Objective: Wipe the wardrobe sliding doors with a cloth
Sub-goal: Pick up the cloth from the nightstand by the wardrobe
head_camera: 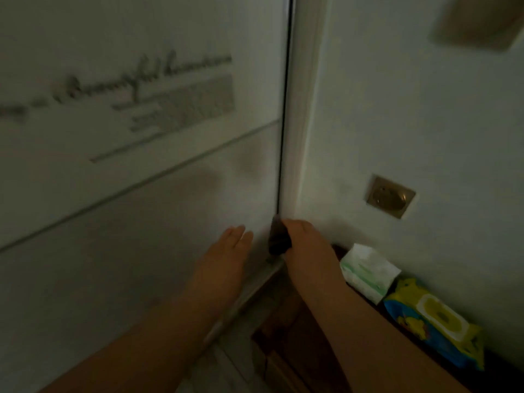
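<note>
Wiping low edge of door [141, 222]: right hand [307, 246] grips cloth [279, 239]; left hand [224, 259], at its 9 o'clock, flat, released. Next, likely: stroke along seam.

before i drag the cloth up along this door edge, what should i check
1. Cloth gripped in right hand: ok.
2. Cloth touching the right edge of the sliding door: ok.
3. Left hand flat on the door, fingers straight: ok.
4. Edge above the cloth free of obstacles: ok.
5. Cloth clean or damp: cannot tell, the picture is dim and blurred.
6. White pack apart from the right forearm: cannot tell.
</note>
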A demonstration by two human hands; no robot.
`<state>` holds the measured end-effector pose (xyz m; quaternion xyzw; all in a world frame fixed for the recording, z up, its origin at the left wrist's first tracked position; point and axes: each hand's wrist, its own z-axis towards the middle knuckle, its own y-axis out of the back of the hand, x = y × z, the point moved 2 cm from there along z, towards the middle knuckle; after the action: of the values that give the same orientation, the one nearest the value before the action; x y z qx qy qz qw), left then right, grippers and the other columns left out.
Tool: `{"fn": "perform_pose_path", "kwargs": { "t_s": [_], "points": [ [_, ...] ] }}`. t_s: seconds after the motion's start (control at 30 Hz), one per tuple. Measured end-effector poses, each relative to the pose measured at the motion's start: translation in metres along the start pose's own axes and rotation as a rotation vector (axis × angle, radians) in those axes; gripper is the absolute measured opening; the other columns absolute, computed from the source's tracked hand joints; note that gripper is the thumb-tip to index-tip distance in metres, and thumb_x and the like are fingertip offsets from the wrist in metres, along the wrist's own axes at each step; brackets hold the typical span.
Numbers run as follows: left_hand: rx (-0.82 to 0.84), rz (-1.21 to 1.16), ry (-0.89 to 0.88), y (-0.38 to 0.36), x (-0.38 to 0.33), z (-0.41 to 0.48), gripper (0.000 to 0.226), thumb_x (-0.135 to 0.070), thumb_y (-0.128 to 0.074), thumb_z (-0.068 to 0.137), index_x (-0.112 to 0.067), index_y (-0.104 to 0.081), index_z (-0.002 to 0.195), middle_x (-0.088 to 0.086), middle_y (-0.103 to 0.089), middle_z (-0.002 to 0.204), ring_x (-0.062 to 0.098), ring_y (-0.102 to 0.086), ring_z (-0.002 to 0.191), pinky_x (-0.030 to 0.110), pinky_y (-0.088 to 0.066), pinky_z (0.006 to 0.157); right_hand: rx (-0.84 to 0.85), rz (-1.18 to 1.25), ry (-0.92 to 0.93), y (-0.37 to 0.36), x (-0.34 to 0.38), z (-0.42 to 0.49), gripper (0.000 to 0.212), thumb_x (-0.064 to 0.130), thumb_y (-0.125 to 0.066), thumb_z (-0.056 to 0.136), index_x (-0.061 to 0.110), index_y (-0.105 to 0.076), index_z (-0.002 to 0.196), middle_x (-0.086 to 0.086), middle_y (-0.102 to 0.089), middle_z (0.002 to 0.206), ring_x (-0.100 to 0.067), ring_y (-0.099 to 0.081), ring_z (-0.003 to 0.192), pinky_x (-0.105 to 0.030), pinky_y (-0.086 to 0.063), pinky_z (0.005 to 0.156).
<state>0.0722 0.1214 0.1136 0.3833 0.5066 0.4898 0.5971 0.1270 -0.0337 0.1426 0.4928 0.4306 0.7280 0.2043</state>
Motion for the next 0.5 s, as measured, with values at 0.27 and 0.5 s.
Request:
{"fn": "perform_pose_path", "kwargs": {
  "t_s": [0.27,0.5],
  "points": [
    [-0.362,0.223,0.023,0.257,0.031,-0.004,0.062,-0.008,-0.063,0.082,-0.012,-0.038,0.139,0.01,-0.039,0.146,0.027,-0.035,0.134,0.035,-0.023,0.105,-0.287,0.162,0.263,0.128,0.204,0.037,0.037,0.01,-0.044,0.09,0.027,-0.041,0.123,0.005,-0.053,0.101,-0.008,-0.051,0.082,-0.023,-0.041,0.068],
    [-0.608,0.482,-0.019,0.435,0.053,-0.043,0.062,-0.006,-0.07,0.07,-0.006,-0.051,0.129,0.012,-0.054,0.133,0.03,-0.051,0.122,0.042,-0.033,0.098,-0.464,0.266,0.534,0.198,0.361,0.038,0.023,0.014,-0.043,0.092,0.023,-0.047,0.113,0.004,-0.051,0.098,-0.013,-0.051,0.082,-0.025,-0.04,0.068]
  ]
}}
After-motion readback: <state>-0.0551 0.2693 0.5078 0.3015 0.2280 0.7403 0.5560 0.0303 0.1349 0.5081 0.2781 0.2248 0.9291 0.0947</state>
